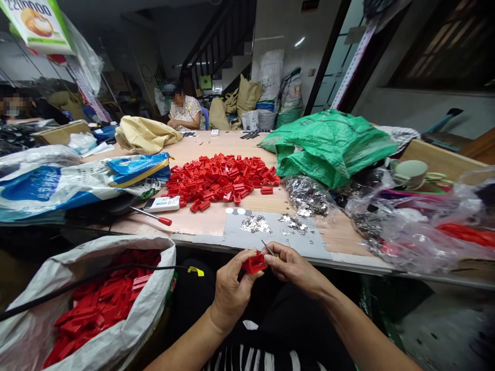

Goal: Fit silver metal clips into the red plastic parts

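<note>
"What have your left fingers got?"

"My left hand [231, 288] is closed on a small red plastic piece [254, 263], thumb below and fingers above. I'm holding it up just off the table's near edge, over my lap."

"And the right?"

"My right hand [291, 267] is pinched shut around a thin, dark metal tool [268, 248], its tip angled up and to the left. Those fingers are right beside the red piece; I can't tell whether the tool touches it."

"What lies past your hands?"

"A flat grey mat [237, 238] at the table edge, bearing 2 loose heaps of small silver metal plates [256, 223]. 2 round white discs [235, 211] sit by its far left corner. Beyond is a broad pile of red plastic pieces [222, 178] on the wooden tabletop [204, 224]."

"And to the sides?"

"To the left, a red-handled metal screwdriver [164, 221] lies near the edge, and below it an open white woven sack [127, 335] holds more red pieces. To the right is a crumpled green woven bag [332, 141]. 1 person [189, 111] sits across the table, head lowered."
</note>
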`<state>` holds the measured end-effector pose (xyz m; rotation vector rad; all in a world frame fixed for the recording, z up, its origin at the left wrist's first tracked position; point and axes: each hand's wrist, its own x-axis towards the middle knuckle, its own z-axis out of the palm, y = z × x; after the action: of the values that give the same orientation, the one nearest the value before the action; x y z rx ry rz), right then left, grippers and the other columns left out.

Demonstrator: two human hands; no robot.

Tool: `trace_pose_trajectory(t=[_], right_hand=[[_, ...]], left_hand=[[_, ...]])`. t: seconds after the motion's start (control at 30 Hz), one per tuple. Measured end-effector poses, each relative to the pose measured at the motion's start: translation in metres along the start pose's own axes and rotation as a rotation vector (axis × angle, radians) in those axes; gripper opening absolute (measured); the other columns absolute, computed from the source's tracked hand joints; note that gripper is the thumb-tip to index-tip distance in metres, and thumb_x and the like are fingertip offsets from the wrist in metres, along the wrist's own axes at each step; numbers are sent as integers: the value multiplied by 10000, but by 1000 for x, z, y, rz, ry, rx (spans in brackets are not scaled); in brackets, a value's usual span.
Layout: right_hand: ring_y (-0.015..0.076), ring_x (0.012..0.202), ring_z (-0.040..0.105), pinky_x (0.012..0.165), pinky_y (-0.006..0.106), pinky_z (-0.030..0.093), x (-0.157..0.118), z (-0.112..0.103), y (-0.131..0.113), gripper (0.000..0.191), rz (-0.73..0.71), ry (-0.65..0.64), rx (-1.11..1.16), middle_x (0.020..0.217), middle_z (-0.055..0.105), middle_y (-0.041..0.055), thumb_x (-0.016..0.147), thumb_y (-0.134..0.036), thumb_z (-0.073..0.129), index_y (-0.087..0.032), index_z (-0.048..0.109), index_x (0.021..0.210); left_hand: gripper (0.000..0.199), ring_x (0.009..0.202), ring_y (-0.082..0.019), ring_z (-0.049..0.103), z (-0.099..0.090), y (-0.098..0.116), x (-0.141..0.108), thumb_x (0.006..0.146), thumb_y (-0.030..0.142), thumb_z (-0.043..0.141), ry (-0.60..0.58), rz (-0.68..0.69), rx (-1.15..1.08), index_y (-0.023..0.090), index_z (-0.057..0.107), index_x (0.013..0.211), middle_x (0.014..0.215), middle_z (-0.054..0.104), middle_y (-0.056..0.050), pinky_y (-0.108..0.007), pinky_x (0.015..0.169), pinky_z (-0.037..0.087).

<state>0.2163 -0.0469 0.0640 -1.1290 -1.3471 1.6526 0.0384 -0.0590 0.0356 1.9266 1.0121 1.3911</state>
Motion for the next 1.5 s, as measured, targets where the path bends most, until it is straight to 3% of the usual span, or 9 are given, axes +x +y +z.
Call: trace_pose_trajectory(t=[0.23, 0.63, 0.9, 1.0, 1.13, 1.2, 1.33, 1.4, 1.5], right_hand=[[48, 482, 245, 435, 202, 148, 1, -1, 11, 400, 52, -13, -36, 613, 361, -93, 733, -506, 699, -198, 455, 810], [41, 483, 239, 448, 196, 141, -3, 2, 56, 395, 128, -114, 256, 605, 365, -101, 756, -448, 704, -206, 407, 857], [28, 446, 235, 417, 188, 139, -2, -3, 64, 418, 138, -167, 454, 598, 371, -103, 720, -385, 744, -211, 402, 887], [24, 431, 226, 408, 182, 141, 3, -3, 61, 414, 105, -181, 460, 591, 352, -107, 721, -409, 737, -215, 404, 873], [46, 480, 324, 435, 173, 241, 14, -15, 47, 316, 82, -134, 135, 672, 451, -68, 796, -440, 656, -212, 461, 898], [86, 570, 442, 498, 207, 345, 21, -29, 38, 247, 35, 15, -161, 818, 560, -12, 838, -428, 592, -216, 505, 931], [183, 779, 564, 687, 298, 410, 38, -57, 26, 104, -48, 441, -853, 860, 629, 32, 862, -299, 517, -212, 566, 887], [194, 797, 580, 711, 304, 407, 47, -64, 22, 93, -35, 495, -1058, 849, 644, 40, 853, -232, 493, -203, 580, 867], [191, 806, 599, 714, 290, 409, 58, -65, 20, 126, -16, 476, -1210, 889, 654, 55, 865, -194, 468, -194, 593, 876]], left_hand=[[312, 974, -194, 678, 0, 0, -3, 816, 188, 638, -65, -77, -33, 235, 610, 1124, 1067, 715, -43, -304, 876, 545], [313, 922, -179, 683, 5, -16, -18, 795, 127, 633, -192, -141, -55, 242, 614, 1086, 1017, 720, -26, -269, 831, 546], [374, 1041, -203, 657, 4, -32, -17, 794, 147, 659, -238, -59, -273, 258, 608, 1147, 1125, 703, -52, -304, 924, 517], [364, 1099, -221, 629, 6, -40, -17, 775, 160, 685, -203, -133, -365, 264, 634, 1120, 1128, 707, -50, -331, 977, 482], [283, 1018, -216, 662, 11, -46, -14, 766, 220, 700, -96, -467, -532, 227, 656, 1045, 1092, 714, -60, -313, 910, 515], [276, 983, -201, 669, 13, -47, -11, 763, 243, 703, -29, -600, -617, 211, 648, 1031, 1086, 715, -62, -297, 893, 514], [294, 944, -177, 669, 13, -47, -6, 737, 250, 727, 34, -691, -699, 193, 645, 1013, 1056, 723, -59, -275, 884, 502], [296, 930, -174, 669, 12, -46, -5, 726, 249, 737, 36, -709, -713, 186, 649, 1001, 1040, 726, -59, -272, 873, 503], [297, 914, -168, 669, 12, -47, -5, 721, 250, 741, 32, -722, -720, 184, 649, 996, 1027, 728, -57, -270, 862, 504]])
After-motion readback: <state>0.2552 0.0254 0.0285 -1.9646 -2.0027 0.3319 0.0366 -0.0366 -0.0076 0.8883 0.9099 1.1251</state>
